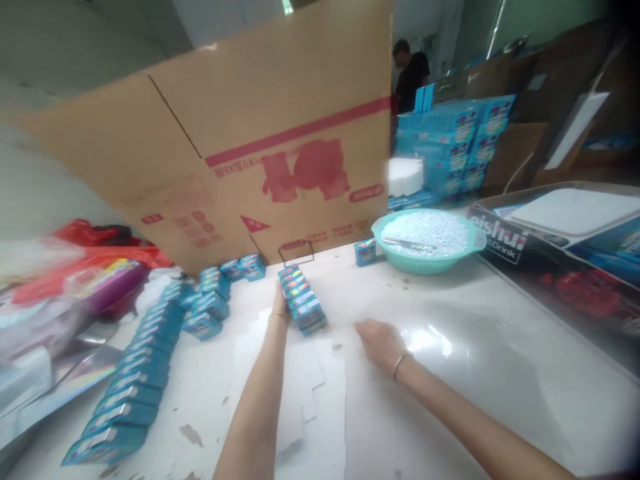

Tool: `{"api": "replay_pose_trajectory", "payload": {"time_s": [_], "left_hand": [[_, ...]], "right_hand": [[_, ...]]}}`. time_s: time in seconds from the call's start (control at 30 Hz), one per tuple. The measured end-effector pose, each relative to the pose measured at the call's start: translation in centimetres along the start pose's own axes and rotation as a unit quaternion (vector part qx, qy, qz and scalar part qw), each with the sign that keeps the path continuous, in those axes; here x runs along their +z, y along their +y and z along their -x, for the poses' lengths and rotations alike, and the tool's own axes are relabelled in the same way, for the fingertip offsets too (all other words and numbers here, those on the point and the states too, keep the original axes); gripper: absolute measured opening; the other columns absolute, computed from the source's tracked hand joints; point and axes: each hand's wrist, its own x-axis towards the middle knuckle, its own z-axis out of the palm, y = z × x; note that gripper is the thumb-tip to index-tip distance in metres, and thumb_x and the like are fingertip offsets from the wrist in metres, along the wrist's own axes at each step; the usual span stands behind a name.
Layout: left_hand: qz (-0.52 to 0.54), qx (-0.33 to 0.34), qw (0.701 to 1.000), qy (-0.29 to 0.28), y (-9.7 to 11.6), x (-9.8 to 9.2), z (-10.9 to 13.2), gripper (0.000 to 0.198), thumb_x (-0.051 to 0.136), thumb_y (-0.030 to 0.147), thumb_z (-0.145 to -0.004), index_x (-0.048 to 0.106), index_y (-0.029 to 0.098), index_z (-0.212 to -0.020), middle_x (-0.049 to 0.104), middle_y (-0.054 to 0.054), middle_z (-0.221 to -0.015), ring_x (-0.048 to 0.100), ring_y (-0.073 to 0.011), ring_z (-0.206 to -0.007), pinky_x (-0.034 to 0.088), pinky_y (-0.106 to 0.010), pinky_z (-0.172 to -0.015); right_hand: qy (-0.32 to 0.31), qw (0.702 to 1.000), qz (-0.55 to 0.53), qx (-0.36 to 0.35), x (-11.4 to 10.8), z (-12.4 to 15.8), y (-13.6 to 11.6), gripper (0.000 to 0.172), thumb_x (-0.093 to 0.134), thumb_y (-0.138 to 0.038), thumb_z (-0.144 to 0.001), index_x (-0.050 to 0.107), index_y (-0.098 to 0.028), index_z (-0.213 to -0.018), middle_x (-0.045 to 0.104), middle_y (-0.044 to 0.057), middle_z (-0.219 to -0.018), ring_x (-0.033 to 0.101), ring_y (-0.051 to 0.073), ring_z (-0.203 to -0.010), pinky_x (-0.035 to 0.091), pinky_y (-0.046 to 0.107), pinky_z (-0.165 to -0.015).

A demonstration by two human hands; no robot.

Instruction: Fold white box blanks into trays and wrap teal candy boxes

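Note:
My left hand point(281, 301) is against the left side of a short row of small blue boxes point(303, 300) standing on the table. Its fingers are partly hidden by the boxes and appear to grip them. My right hand point(381, 343) is to the right of this row, apart from it, low over the table. Its fingers are curled in; whether anything is between them is hidden. White paper sheets point(295, 400) lie between my forearms. A single blue box point(365, 253) stands beside a turquoise bowl point(425, 261) of small white pieces, with metal tweezers or a similar tool on top.
A long row of blue boxes point(133, 390) and several shorter groups point(206, 313) stand at the left. A large cardboard carton point(240, 113) rises behind. Plastic bags point(40, 293) crowd the left edge. A black printed box point(530, 267) is at right. A person point(413, 73) and stacked blue boxes point(445, 143) are behind.

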Motion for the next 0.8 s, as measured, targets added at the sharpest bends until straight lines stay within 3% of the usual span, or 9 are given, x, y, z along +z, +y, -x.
{"api": "replay_pose_trajectory", "payload": {"time_s": [0.1, 0.27, 0.53, 0.67, 0.8], "left_hand": [[0.034, 0.001, 0.999, -0.033, -0.5, 1.2, -1.2, 0.051, 0.043, 0.061, -0.085, 0.061, 0.016, -0.101, 0.067, -0.005, -0.086, 0.065, -0.0159, -0.074, 0.054, -0.033, -0.074], [0.025, -0.024, 0.998, -0.053, -0.2, 1.6, -1.7, 0.05, 0.053, 0.058, -0.08, 0.061, 0.015, -0.104, 0.069, -0.006, -0.081, 0.068, -0.0189, -0.072, 0.056, -0.035, -0.071], [-0.025, -0.077, 0.99, -0.114, -0.2, 3.9, -2.1, 0.046, 0.063, 0.05, -0.076, 0.063, 0.013, -0.103, 0.071, -0.009, -0.082, 0.068, -0.0212, -0.068, 0.055, -0.036, -0.071], [-0.038, -0.097, 0.986, -0.134, -0.6, 5.1, -1.2, 0.037, 0.066, 0.038, -0.073, 0.065, 0.011, -0.098, 0.071, -0.009, -0.08, 0.067, -0.0213, -0.063, 0.055, -0.035, -0.065], [-0.025, -0.089, 0.989, -0.12, -1.0, 5.1, 1.4, 0.032, 0.062, 0.033, -0.073, 0.064, 0.011, -0.095, 0.07, -0.008, -0.075, 0.066, -0.0205, -0.061, 0.054, -0.034, -0.062]], "right_hand": [[-0.025, 0.999, -0.04, 0.017, 2.3, -1.1, 0.0, 0.028, 0.042, -0.012, -0.088, 0.065, -0.022, -0.099, 0.069, 0.005, -0.086, 0.064, 0.017, -0.075, 0.041, 0.024, -0.065], [-0.051, 0.992, -0.102, 0.045, 5.3, -3.7, -0.4, 0.036, 0.037, -0.016, -0.091, 0.057, -0.025, -0.119, 0.07, 0.004, -0.098, 0.066, 0.017, -0.085, 0.044, 0.025, -0.069], [-0.103, 0.983, -0.147, 0.05, 6.4, -5.8, -0.9, 0.038, 0.044, -0.018, -0.086, 0.057, -0.034, -0.118, 0.072, -0.001, -0.089, 0.067, 0.018, -0.081, 0.041, 0.023, -0.063], [-0.135, 0.982, -0.126, 0.037, 5.4, -5.9, -0.5, 0.029, 0.05, -0.019, -0.082, 0.064, -0.031, -0.104, 0.071, -0.001, -0.085, 0.066, 0.018, -0.079, 0.039, 0.022, -0.059], [-0.132, 0.989, -0.072, 0.002, 0.3, -4.0, 0.1, 0.031, 0.051, -0.006, -0.076, 0.067, -0.023, -0.096, 0.068, 0.006, -0.088, 0.063, 0.02, -0.08, 0.039, 0.027, -0.067]]}}
